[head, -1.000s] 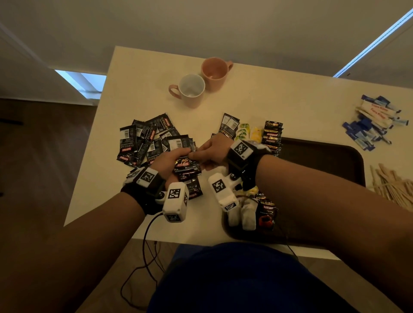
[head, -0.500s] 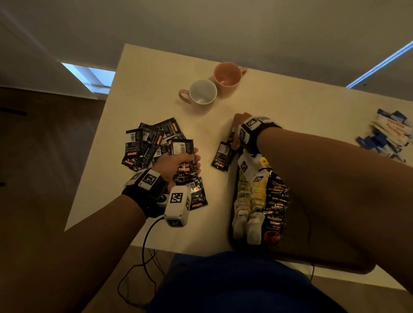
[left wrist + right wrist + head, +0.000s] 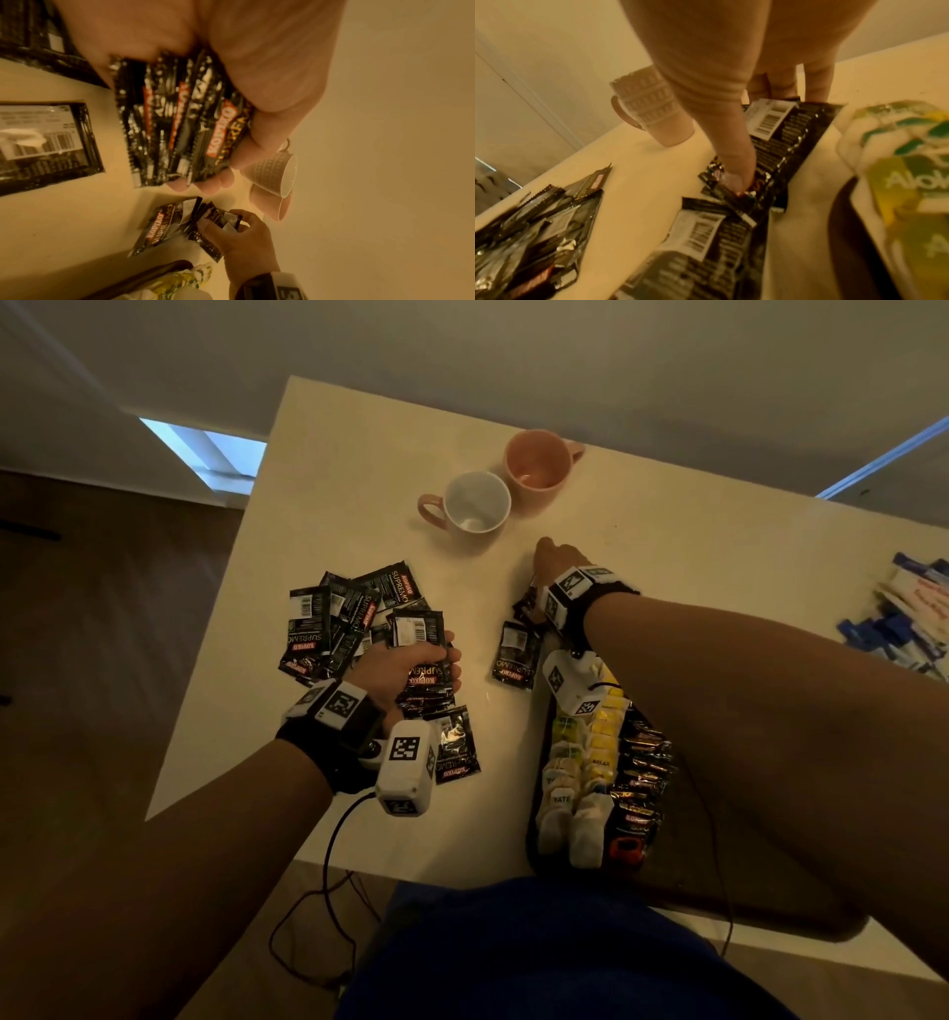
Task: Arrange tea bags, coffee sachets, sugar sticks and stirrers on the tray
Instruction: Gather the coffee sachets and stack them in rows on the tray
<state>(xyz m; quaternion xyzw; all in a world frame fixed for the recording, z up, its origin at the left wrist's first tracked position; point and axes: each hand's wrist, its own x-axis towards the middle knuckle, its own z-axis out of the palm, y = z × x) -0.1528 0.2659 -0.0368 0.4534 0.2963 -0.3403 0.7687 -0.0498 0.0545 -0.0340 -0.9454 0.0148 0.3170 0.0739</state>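
A loose pile of black coffee sachets (image 3: 339, 618) lay at the table's (image 3: 359, 469) left. Beside it the left hand (image 3: 411, 667) curled tight round a fanned stack of sachets (image 3: 180, 125). Further right, the right hand (image 3: 557, 557) pinched a sachet (image 3: 780, 138) on the tabletop — thumb and fingers closed on it — just beyond the tray (image 3: 534, 814), where tea bags (image 3: 575, 773) and sachets lay in rows.
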